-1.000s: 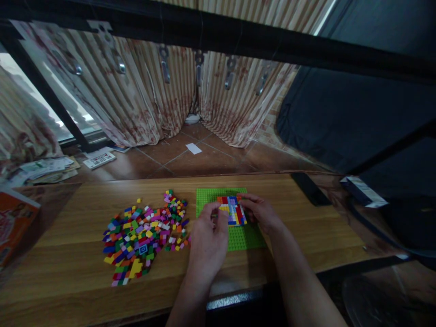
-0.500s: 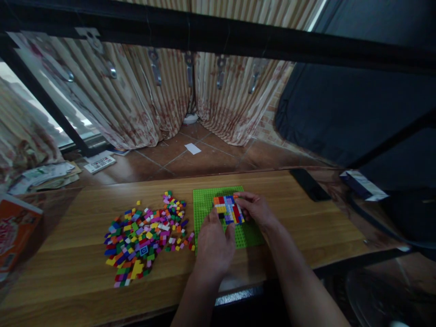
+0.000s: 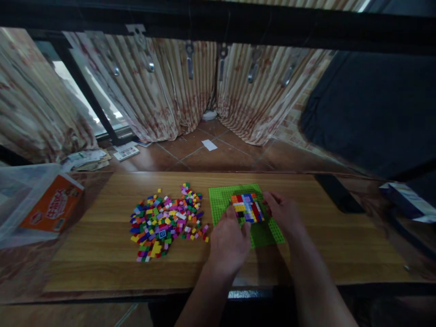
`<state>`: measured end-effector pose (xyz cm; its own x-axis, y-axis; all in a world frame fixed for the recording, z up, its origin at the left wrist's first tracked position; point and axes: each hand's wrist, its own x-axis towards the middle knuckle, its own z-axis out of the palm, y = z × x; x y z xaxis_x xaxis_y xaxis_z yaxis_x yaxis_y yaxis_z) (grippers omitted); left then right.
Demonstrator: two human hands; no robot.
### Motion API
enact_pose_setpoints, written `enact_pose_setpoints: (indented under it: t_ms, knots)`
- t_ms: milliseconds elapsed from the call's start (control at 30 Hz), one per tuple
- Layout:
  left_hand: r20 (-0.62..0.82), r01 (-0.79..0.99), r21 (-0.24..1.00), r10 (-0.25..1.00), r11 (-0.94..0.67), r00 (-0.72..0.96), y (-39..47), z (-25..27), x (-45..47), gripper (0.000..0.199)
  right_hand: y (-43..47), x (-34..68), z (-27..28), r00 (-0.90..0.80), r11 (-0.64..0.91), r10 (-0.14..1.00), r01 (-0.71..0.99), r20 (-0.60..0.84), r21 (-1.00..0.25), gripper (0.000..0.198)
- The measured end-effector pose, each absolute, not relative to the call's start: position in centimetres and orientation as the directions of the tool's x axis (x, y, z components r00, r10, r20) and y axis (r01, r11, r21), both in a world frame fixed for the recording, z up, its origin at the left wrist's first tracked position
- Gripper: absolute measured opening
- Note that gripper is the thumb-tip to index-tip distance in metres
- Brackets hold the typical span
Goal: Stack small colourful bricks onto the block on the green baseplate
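Observation:
A block of multicoloured toy bricks, with red, orange, yellow, white and blue pieces and a dark gap at its lower left, is over a green studded baseplate. My left hand holds the block at its left and lower edges, fingers on one side and thumb in front. Just off the block's right edge is my right hand, its fingers curled together. Whatever may be between those fingertips is hidden. Left of the baseplate lies a loose pile of small bricks in many colours.
The wooden table carries a black phone-like slab at the right. A clear plastic bin and an orange printed package stand at the left. Beyond the table are papers on the floor and striped curtains.
The view has turned left, so everything sits further right and the plastic bin shows. My right hand has come away from the block's right edge; my left hand stays on the block.

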<state>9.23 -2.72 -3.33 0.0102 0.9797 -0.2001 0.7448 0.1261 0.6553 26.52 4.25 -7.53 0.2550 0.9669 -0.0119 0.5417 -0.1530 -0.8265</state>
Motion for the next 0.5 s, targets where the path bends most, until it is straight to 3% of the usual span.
enact_pose_setpoints:
  t_ms: [133,333,500]
  knots:
    - [-0.193,0.755,0.643,0.981,0.126,0.001,-2.6,-3.2,8.7,0.044,4.2,26.4,-7.9,0.139,-0.113,0.990,0.758,-0.011,-0.643,0.041]
    - [-0.169,0.764,0.636,0.986,0.105,0.005,-2.5,-3.5,8.4,0.042,3.5,25.2,-7.6,0.078,-0.123,0.992,0.774,-0.099,-0.621,0.045]
    - [-0.093,0.731,0.673,0.993,0.112,-0.067,-3.0,-3.4,8.7,0.045,3.2,25.4,-7.4,0.085,-0.120,0.993,0.810,-0.087,-0.575,0.048]
